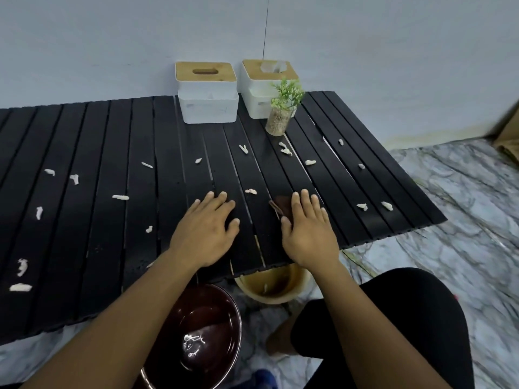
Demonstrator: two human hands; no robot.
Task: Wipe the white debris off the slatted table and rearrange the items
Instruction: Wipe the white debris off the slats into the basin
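Observation:
A black slatted table (98,164) fills the view, strewn with several white debris bits such as one (120,197) at left and one (250,191) between my hands. My left hand (206,230) lies flat on the slats with fingers straight. My right hand (307,228) presses flat on a dark brown cloth (282,206), which peeks out beyond its fingers. At the back stand two white boxes with wooden lids, one at left (207,92), one at right (266,88), and a small plant in a glass jar (282,113).
Below the table's near edge sit a dark maroon basin (202,343) holding water and a beige bucket (273,284). Marble-patterned floor (455,209) lies to the right. My knee in black cloth (393,318) is at the lower right. A pale wall rises behind.

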